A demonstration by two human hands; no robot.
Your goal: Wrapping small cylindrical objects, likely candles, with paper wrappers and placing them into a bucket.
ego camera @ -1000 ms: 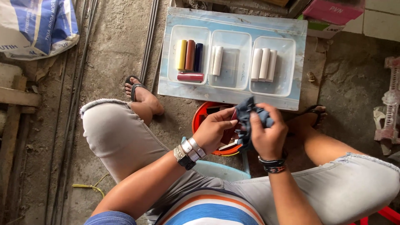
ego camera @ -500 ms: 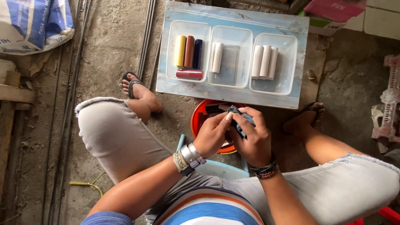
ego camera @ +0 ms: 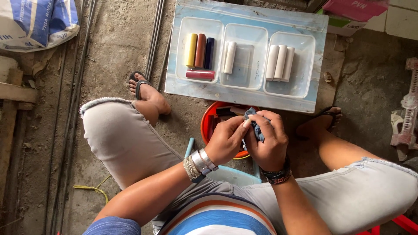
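Dark blue cloth [ego camera: 257, 126] sits bunched between both hands in the head view, above the orange bucket [ego camera: 209, 124]. The left hand [ego camera: 226, 139] pinches it with thumb and fingertips closed on its near edge; the right hand [ego camera: 267, 141] has its grip curled tight around the rest. The cloth's long axis runs from the wrists away toward the blue board [ego camera: 246, 93], its upper end pointing at that board. Beyond the hands, 3 clear trays [ego camera: 244, 37] lie on the board: 4 coloured rolls [ego camera: 199, 56] left, white rolls [ego camera: 281, 63] farther right.
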